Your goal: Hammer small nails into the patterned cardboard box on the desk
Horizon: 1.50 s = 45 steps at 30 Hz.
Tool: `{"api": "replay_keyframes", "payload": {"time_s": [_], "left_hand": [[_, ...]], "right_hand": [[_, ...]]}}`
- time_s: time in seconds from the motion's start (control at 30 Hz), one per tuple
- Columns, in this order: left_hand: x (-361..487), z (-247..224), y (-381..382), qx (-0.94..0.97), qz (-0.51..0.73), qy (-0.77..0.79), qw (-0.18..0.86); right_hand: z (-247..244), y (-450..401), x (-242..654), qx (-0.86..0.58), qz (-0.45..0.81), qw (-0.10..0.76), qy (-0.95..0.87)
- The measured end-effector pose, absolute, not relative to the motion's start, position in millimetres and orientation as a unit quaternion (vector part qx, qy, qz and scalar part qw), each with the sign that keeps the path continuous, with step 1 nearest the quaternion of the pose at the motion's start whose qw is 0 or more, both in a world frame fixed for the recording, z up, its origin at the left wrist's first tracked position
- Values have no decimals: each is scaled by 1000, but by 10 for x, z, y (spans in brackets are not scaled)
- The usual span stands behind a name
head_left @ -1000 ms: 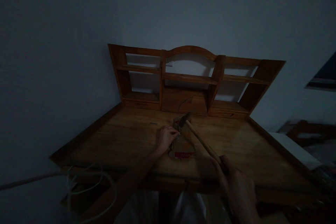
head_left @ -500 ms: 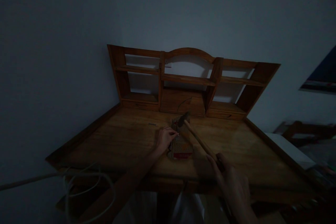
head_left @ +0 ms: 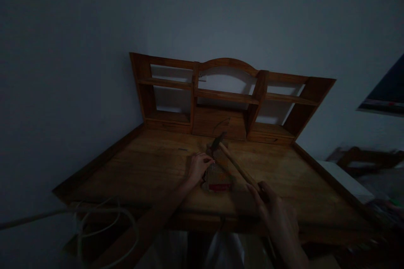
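Note:
My right hand is wrapped round the lower part of the wooden handle of a hammer. Its dark metal head is raised just above the far end of a small printed cardboard box, which lies on the wooden desk. Over the left side of this box, my left hand pinches something small between thumb and forefinger; in the dim light I cannot make out what it is. The hammer head is a short way beyond these fingertips and apart from them.
A wooden shelf unit stands along the desk's back edge. One small thin strip lies left of the box. A pale looped cable hangs at the front left. Beyond the desk's right edge are a white surface and a wooden chair back.
The hammer head has shifted slightly left and tilted, and my right hand has moved a little left with it. My left hand keeps its pinch over the box.

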State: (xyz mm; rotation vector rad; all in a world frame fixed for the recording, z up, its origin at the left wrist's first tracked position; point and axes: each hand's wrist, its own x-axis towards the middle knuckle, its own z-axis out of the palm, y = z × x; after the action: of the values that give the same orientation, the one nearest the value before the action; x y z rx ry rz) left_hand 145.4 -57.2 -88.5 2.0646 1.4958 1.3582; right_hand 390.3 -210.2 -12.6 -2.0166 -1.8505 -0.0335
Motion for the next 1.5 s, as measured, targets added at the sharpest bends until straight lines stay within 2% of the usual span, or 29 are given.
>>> {"api": "replay_keyframes", "payload": {"time_s": [0.1,0.23,0.37,0.5,1.5], "left_hand": [[1458,-850,-593,707,472,511,129],[1484,-767,-676,687,496,523,88],[1516,-710,-755,729,472,495,25],[1506,-689,-789,783,423,455,-24],[1481,-691,-796,800,346,488,-47]], "right_hand": [[-134,-2038,3990,-713,52,287,-638],[-271,-1835,4149,-669,225,393,-589],[-492,-1646,4246,-635,396,441,-496],[-628,-1560,4248,-603,492,475,-411],[-689,-1489,4296,-608,520,456,-389]]}}
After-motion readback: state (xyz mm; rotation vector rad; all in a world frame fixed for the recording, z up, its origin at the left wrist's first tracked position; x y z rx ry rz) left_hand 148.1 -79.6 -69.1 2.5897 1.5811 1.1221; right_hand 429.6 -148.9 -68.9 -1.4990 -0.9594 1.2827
